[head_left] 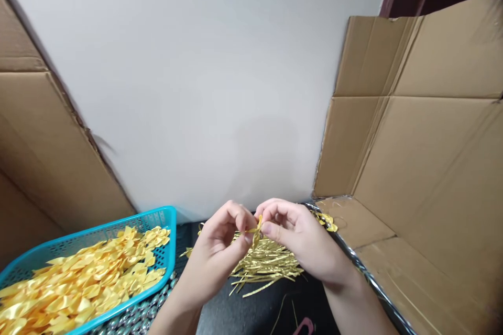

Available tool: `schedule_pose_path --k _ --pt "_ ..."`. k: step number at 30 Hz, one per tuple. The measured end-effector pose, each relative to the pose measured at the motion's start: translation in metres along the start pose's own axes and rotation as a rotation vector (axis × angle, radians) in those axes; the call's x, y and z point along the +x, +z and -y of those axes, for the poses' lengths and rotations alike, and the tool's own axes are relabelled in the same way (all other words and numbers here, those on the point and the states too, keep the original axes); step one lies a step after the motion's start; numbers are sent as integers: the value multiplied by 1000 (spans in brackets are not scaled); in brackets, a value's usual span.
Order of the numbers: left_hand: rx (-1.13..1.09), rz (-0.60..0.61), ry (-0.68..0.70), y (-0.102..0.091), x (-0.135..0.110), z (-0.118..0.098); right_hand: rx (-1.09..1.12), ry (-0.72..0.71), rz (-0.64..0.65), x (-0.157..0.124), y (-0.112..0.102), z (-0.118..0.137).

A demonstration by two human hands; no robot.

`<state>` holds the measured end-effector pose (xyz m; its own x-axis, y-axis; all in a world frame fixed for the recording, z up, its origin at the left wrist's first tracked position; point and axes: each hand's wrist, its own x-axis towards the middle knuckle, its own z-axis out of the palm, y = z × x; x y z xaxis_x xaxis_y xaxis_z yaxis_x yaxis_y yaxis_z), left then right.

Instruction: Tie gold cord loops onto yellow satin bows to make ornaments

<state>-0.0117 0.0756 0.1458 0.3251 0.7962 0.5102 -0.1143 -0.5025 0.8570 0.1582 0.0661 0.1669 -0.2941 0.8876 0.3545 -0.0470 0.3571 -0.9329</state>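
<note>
As viewed from the head camera, the small, glossy yellow ribbon piece [257, 235] is located directly between the fingertips of both hands, raised over the far part of the black surface [236, 311]. Its long axis runs roughly upright, with a slight tilt. The left hand [222, 246] contacts it from the left and the right hand [298, 238] from the right; neither is clearly nearer. The fingers of each hand are drawn together in a pinch, thumb against forefinger, with the ribbon piece gripped between them. The exact fold of the ribbon cannot be made out.

Below the hands, a loose pile of thin, metallic gold strips [271, 264] lies toward the far edge of the surface. A pink, curved handle [305, 325] appears at the bottom of the view; the rest of that tool is cut off. At the surface's left side, a turquoise, perforated plastic basket [172, 251] contains many glossy yellow ribbon pieces [90, 282].

A plain, pale wall [212, 78] stands behind the far edge. Brown cardboard panels flank the workspace on the left [47, 141] and right [440, 152].
</note>
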Motion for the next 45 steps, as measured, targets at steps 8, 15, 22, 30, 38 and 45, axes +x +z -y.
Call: schedule_pose_path --k 8,15,22,30,38,45 --pt "74 -18 70 -7 -6 -6 137 -89 -73 -6 0 -1" --pt "295 11 110 -7 -14 -14 -241 -121 -162 -13 2 4" --pt "302 -50 182 -4 -10 -11 -157 -93 -280 -13 16 -2" --pt "48 -91 -31 -5 -9 -3 16 60 -160 -13 13 -6" --pt "-307 -164 -227 0 -3 2 118 144 -130 -12 13 -7" --pt "-270 -138 -220 -1 -5 2 130 225 -32 -11 10 -3"
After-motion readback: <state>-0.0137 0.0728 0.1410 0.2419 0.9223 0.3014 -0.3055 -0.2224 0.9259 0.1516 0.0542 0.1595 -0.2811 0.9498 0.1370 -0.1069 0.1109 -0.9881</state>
